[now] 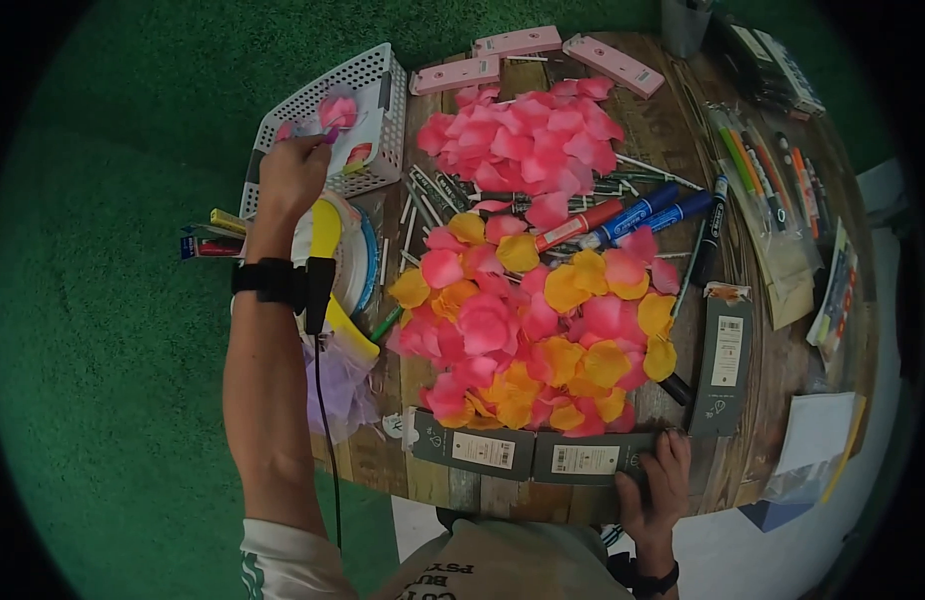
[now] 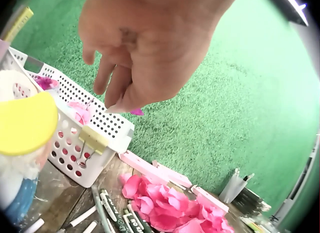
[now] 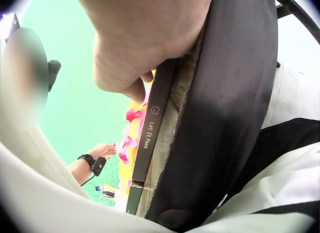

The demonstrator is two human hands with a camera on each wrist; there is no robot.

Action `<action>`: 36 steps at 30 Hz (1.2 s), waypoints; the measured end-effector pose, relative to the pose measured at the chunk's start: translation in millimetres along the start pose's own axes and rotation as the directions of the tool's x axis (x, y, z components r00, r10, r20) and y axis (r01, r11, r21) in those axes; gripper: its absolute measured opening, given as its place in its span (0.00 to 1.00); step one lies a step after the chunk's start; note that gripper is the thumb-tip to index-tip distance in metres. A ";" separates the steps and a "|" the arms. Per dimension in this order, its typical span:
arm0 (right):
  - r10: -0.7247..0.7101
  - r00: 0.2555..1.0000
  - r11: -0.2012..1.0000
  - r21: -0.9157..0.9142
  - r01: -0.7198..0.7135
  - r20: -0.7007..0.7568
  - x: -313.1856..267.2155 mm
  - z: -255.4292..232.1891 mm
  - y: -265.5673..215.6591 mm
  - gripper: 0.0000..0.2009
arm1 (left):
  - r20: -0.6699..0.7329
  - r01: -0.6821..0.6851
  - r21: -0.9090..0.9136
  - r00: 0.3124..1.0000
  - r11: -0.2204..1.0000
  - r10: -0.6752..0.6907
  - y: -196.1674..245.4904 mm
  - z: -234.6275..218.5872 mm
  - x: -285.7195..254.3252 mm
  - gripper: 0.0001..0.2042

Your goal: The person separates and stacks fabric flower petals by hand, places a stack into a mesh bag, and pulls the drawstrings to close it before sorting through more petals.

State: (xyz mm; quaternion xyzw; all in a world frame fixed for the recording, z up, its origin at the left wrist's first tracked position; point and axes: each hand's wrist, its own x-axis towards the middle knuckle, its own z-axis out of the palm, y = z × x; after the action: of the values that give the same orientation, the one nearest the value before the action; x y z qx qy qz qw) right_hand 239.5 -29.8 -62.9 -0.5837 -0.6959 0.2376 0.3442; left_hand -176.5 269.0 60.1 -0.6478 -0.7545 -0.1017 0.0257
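Observation:
My left hand [image 1: 295, 180] is over the white perforated basket [image 1: 391, 130], pinching a small purple piece [image 2: 137, 112] between thumb and fingertips; most of it is hidden by the fingers. Inside the basket lie a pink flower [image 1: 338, 112] and a printed sheet. At the table's near edge my right hand [image 1: 659, 485] rests on the end of a long dark grey box [image 1: 585, 457], fingers lying over it. Just beyond that box spreads a pile of pink and yellow petals [image 1: 503, 330].
A second heap of pink petals [image 1: 528, 135] lies farther back, before several pink boxes [image 1: 615, 65]. Markers [image 1: 643, 215] are scattered between the heaps. Next to the basket stand yellow-edged rolls [image 1: 326, 230] and purple netting [image 1: 338, 395]. Bagged pens [image 1: 753, 165] lie at right.

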 end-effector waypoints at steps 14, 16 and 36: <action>-0.013 0.999 1.000 0.015 0.014 -0.043 4.3 0.8 0.0 0.16 | 0.246 0.160 -0.487 0.968 0.859 -0.041 -8.5 -7.8 -21.3 0.27; 0.007 0.998 1.000 -0.006 -0.007 -0.056 3.6 0.1 0.3 0.16 | 0.317 0.045 -0.445 0.942 0.894 0.110 20.2 -16.7 -39.6 0.27; -0.007 0.998 1.000 -0.019 0.005 -0.066 2.7 2.7 0.5 0.16 | 0.374 -0.815 0.222 0.578 0.535 0.725 183.5 90.8 -38.4 0.24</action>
State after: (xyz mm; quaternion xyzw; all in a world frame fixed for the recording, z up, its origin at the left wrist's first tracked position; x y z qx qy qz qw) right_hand 237.6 -26.9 -64.4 -0.5923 -0.6883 0.2107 0.3621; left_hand 18.4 274.3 -13.2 -0.9043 -0.3896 0.1428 0.1000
